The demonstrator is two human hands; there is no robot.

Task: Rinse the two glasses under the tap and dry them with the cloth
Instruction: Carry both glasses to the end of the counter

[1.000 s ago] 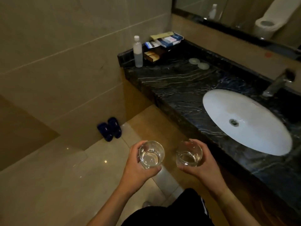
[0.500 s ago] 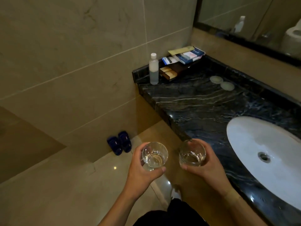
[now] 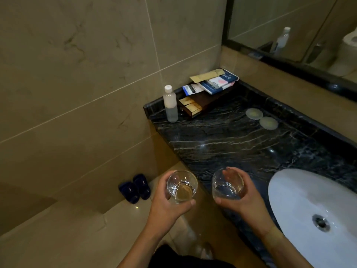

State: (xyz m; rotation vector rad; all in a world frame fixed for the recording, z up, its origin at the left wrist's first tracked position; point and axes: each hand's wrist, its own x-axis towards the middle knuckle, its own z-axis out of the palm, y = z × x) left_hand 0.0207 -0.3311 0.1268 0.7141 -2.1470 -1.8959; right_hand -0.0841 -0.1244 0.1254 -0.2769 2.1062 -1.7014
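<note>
Fingers [image 3: 230, 174] of my right hand [image 3: 246, 202] are wrapping round the right glass [image 3: 228, 183], and the left hand [image 3: 166, 205] is gripping the left glass [image 3: 182, 187] the same way, thumb across the near side. Both glasses are being held upright, mouths up, side by side but apart, out in the air at the near edge of the desk [image 3: 222, 144]. Neither is resting on anything. I am judging the upright hold as a way to keep whatever little liquid is pooling at the bottoms from spilling onto the floor.

To my right the white basin [image 3: 301, 192] is sitting sunk into the dark marble, its drain [image 3: 320, 223] showing. No tap is appearing in view, and I am seeing no cloth either, so I am judging the rinsing as not yet begun; the glasses are needing to travel rightward over the basin.

Further back on the desk, two round coasters [image 3: 261, 118] are lying together, likely the glasses' usual spot. A small bottle [image 3: 170, 105] is standing at the far left corner beside a tray of packets [image 3: 208, 88]. Blue slippers [image 3: 135, 188] are lying on the floor against the wall.
</note>
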